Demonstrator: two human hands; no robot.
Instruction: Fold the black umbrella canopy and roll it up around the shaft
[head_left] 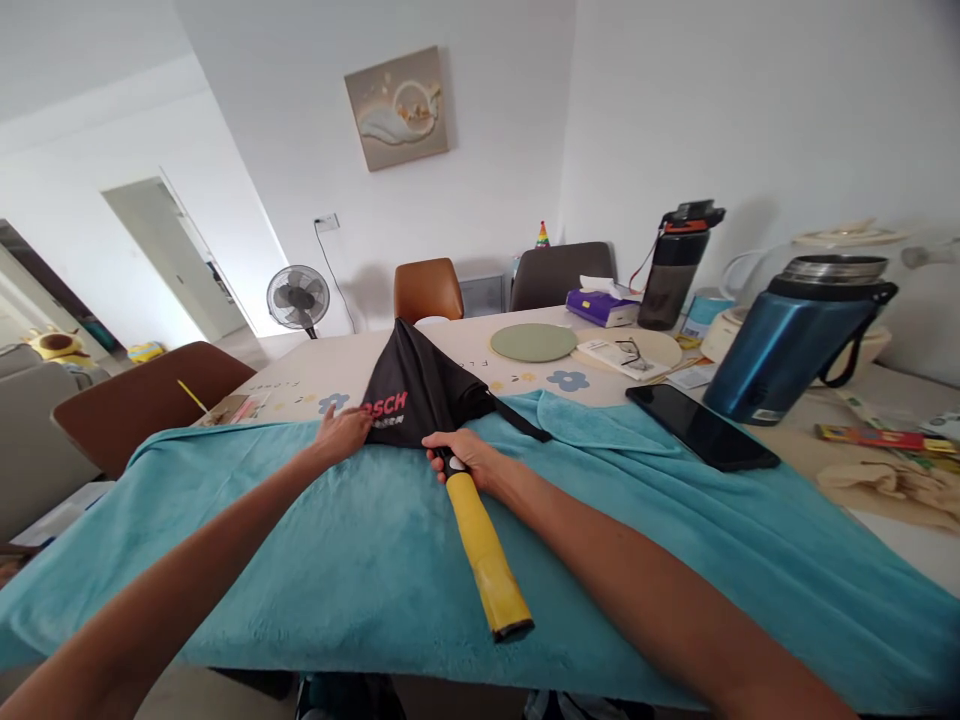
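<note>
A black folded umbrella with red lettering lies on a teal towel, its yellow handle pointing toward me. My left hand rests on the left edge of the black canopy, fingers pressed against the fabric. My right hand is wrapped around the umbrella's shaft just above the yellow handle. A loose black strap trails from the canopy to the right.
On the table to the right are a black phone, a blue jug, a dark bottle, a tissue box and a green mat. Brown chairs stand at the left and far side.
</note>
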